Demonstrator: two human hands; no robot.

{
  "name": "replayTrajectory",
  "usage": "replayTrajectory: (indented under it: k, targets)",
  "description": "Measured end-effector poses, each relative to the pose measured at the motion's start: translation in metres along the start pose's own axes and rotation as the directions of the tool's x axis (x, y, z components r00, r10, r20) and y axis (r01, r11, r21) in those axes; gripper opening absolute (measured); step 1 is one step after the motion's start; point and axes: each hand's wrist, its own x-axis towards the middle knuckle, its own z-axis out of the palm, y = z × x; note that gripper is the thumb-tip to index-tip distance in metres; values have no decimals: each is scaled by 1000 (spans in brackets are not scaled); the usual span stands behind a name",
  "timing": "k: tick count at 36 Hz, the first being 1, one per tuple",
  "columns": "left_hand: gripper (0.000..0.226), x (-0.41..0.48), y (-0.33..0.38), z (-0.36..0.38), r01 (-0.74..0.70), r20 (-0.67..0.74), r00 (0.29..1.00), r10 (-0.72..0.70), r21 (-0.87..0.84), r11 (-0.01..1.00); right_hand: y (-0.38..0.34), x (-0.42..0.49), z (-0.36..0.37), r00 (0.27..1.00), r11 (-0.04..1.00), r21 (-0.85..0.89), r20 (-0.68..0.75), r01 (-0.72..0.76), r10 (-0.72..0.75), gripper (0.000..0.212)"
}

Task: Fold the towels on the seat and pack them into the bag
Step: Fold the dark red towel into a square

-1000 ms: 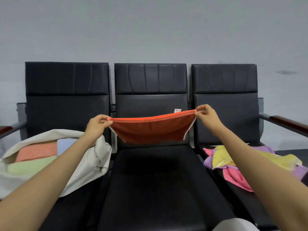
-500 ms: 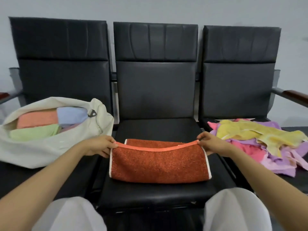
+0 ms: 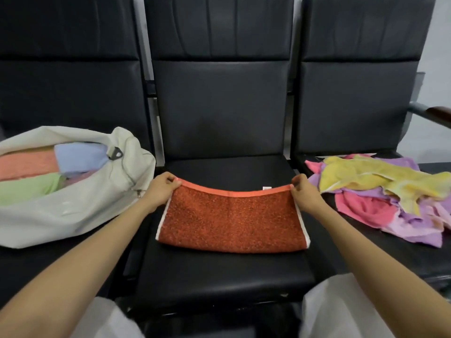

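Both our hands reach out over the middle seat (image 3: 219, 276). On it lies the red towel (image 3: 231, 225), folded in half, with the fold near us. Our left hand (image 3: 162, 191) pinches the far left corner. Our right hand (image 3: 305, 195) pinches the far right corner. The far edge sags a little between them.

What could go wrong? We think the two layers may slip apart if one hand lets go first. Then the edges will not match. If we tug too hard toward us, the towel could slide off the front of the seat. A sloppy fold may not fit well in the bag.

Now we count. One red towel is in our hands. One bag (image 3: 73, 211) sits on the left seat (image 3: 61, 264), with three folded towels (image 3: 36, 176) showing: orange, blue and green. There may be more under them; we cannot tell. One messy pile (image 3: 390, 191) lies on the right seat (image 3: 402, 259), in yellow, pink and purple. We cannot count those. Three chair backs (image 3: 219, 93) stand behind.
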Motion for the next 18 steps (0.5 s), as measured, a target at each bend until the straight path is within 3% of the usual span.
replayTrajectory:
  k: [6, 10, 13, 18]
  targets:
    - [18, 9, -13, 24, -9, -60, 998, 24, 236, 972, 9, 2, 21, 1000, 990, -143, -15, -20, 19, 26]
    - [26, 9, -23, 27, -2, -55, 998, 31, 455, 891, 15, 2, 27, 998, 950, -309, -49, -54, 41, 25]
    - [43, -2, -24, 35, -130, -70, 972, 226, 641, 757, 18, 2, 35, 982, 884, -464, -136, 54, -132, 27]
    - [27, -34, -6, 71, -490, 95, 812, 575, 646, 585, -3, -11, 58, 904, 802, -512, -103, 309, -414, 19]
